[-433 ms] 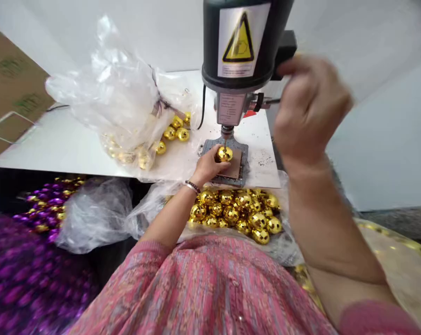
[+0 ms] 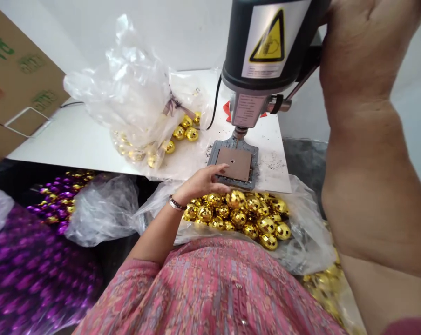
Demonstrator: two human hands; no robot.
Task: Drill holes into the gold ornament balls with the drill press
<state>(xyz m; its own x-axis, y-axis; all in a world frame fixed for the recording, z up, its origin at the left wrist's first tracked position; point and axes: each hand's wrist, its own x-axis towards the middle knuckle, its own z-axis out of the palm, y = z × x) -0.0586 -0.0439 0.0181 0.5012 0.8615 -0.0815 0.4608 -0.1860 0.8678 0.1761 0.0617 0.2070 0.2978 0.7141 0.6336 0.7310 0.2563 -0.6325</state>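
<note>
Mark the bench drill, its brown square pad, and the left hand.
Bench drill (image 2: 266, 46), head view, label on the motor housing.
Brown square pad (image 2: 240, 170), head view, right of its centre hole.
Left hand (image 2: 200, 183), head view, back of the hand.

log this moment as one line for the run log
left hand | at gold ball in pile | right hand raised beside drill press | brown pad under spindle

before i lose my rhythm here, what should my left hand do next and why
Probably lift the gold ball at the fingertips of your left hand out of the pile and set it on the brown pad under the drill. That hand is already right at the ball, and the pad's hole shows uncovered below the bit.
</note>
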